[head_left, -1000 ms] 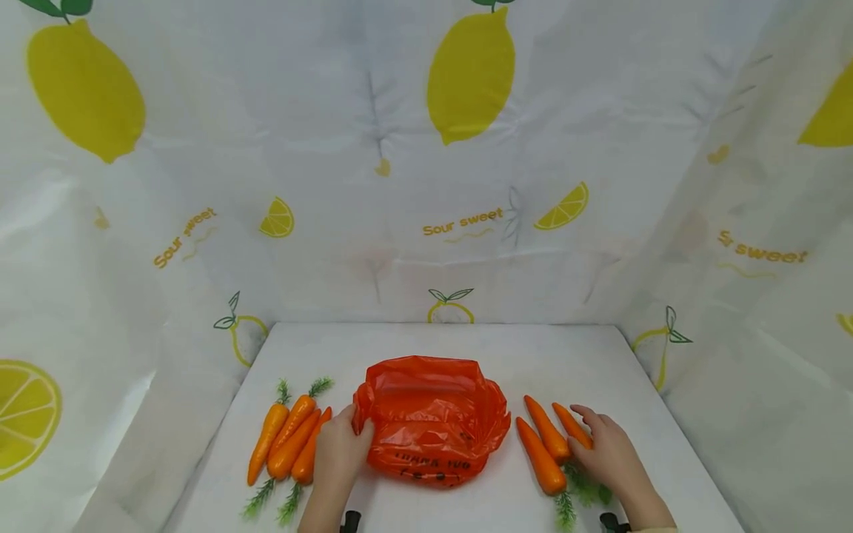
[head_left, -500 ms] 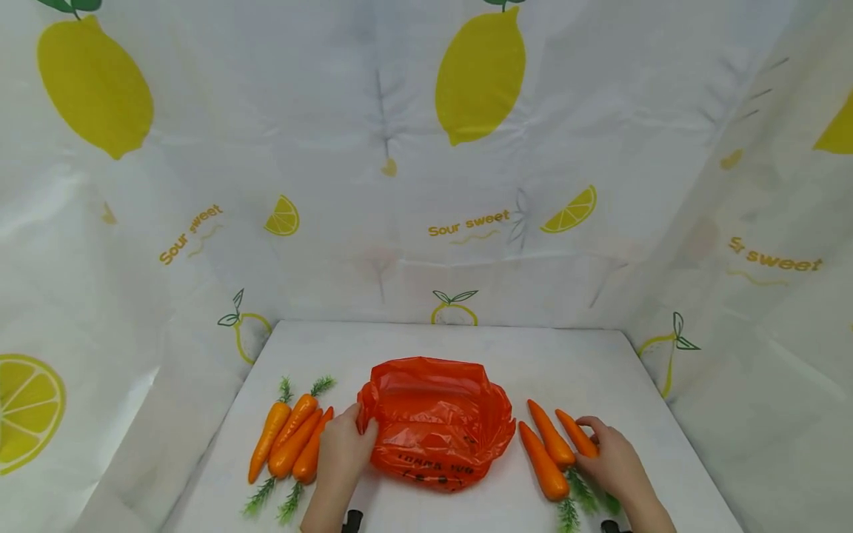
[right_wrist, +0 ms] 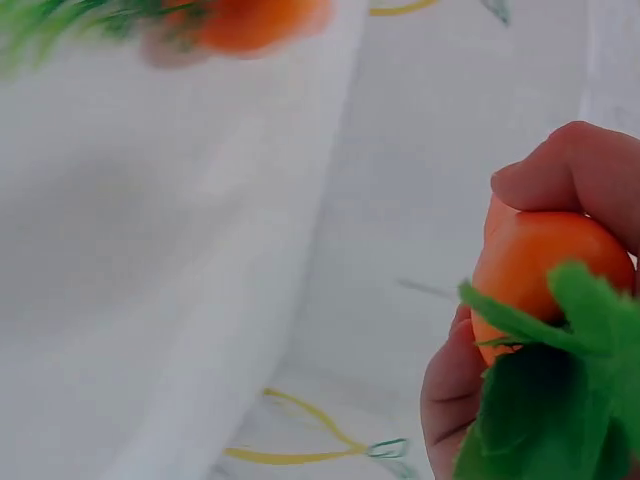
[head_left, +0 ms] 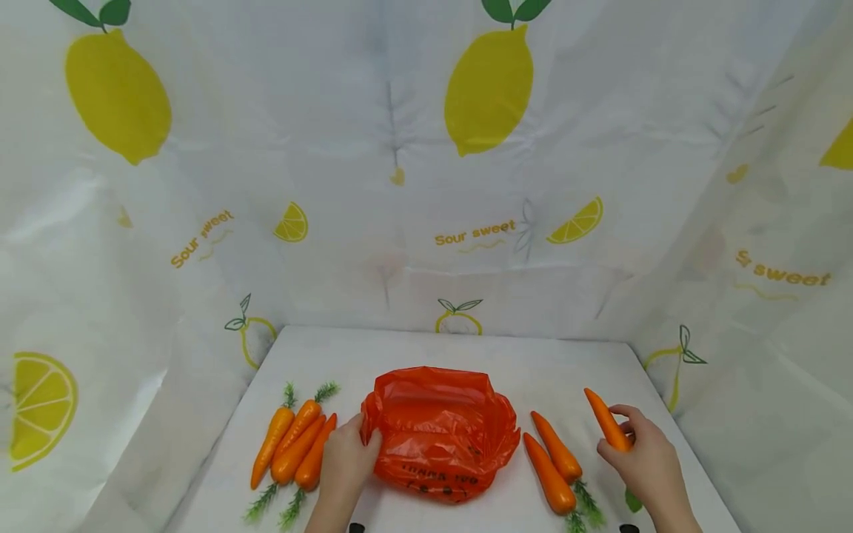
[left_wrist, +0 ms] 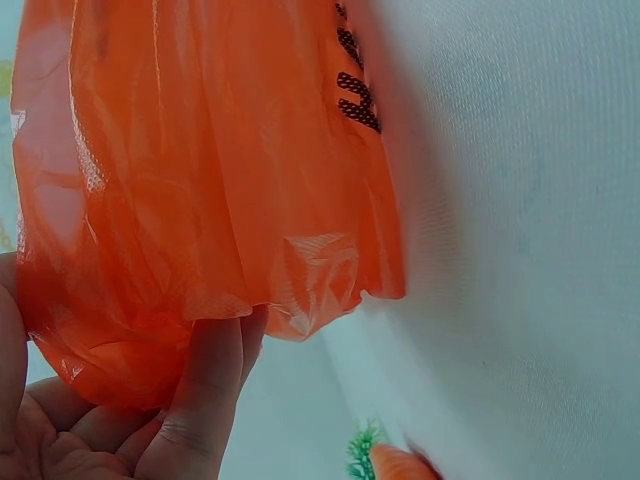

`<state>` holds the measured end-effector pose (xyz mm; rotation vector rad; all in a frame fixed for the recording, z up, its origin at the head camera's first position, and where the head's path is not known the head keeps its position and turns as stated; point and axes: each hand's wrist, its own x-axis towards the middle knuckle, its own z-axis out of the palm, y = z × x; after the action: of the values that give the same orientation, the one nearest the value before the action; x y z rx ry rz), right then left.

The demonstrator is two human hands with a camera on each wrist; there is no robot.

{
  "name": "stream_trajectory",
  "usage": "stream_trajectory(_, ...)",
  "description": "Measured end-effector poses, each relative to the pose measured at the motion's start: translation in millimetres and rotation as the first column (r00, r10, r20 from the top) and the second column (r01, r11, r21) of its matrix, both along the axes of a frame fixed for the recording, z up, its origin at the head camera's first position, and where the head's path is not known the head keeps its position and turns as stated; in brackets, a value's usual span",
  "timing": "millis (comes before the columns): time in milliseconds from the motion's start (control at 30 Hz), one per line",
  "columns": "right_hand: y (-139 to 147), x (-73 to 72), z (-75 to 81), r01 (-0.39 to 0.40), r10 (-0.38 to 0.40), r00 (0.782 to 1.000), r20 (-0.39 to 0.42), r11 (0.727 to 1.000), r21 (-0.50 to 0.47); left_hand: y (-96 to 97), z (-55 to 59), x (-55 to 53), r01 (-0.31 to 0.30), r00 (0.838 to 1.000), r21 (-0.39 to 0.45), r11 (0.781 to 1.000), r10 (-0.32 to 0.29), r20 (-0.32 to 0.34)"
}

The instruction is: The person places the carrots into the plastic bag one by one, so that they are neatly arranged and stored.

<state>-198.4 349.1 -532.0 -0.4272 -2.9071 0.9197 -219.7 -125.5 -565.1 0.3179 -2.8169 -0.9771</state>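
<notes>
A red-orange plastic bag (head_left: pixel 436 451) with dark print lies with its mouth spread wide in the middle of the head view. My left hand (head_left: pixel 348 455) grips its left edge; in the left wrist view the fingers are partly hidden behind the plastic (left_wrist: pixel 200 180). Off to the right, my right hand (head_left: pixel 649 463) holds an orange carrot (head_left: pixel 606 418), its tip pointing away and up-left. Up close in the right wrist view, the thumb and fingers wrap the carrot's thick end (right_wrist: pixel 560 255), above broad green leaves (right_wrist: pixel 545 410).
Two carrots (head_left: pixel 549 477) with feathery tops lie between the bag and the right hand. Several more carrots (head_left: pixel 266 448) form a group left of the left hand. Everything rests on a white table (head_left: pixel 333 352), ringed by a lemon-print sheet (head_left: pixel 373 259).
My right hand has taken hold of the rightmost carrot and lifted it away from the two beside it, rightward. The left hand keeps its grip on the bag. The head view has shifted slightly.
</notes>
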Motion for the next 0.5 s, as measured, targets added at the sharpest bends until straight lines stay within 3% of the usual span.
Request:
stream_trajectory(167, -18, 7.4, 25.4, 0.039, -0.036, 0.992, -0.122, 0.999, 0.023, -1.6, -5.3, 3.2, 0.004, 1.0, 0.018, 1.0, -0.004, 0.021)
stream_trajectory(300, -39, 13.6, 41.1, 0.029, -0.016, 0.971, -0.238, 0.998, 0.052, -2.7, -8.2, 8.0, -0.002, 0.998, 0.028, 1.0, 0.001, 0.059)
stream_trajectory(400, -57, 17.1, 52.1, 0.006, 0.008, 0.961, -0.275, 0.999, 0.049, -2.8, -10.3, 11.0, -0.008, 0.996, 0.037, 0.999, 0.004, 0.09)
stream_trajectory(500, -76, 17.0, 60.5, -0.018, 0.025, 0.959, -0.283, 0.999, 0.028, -19.2, -23.2, 7.3, 0.061, 0.991, 0.1, 0.993, -0.072, 0.11)
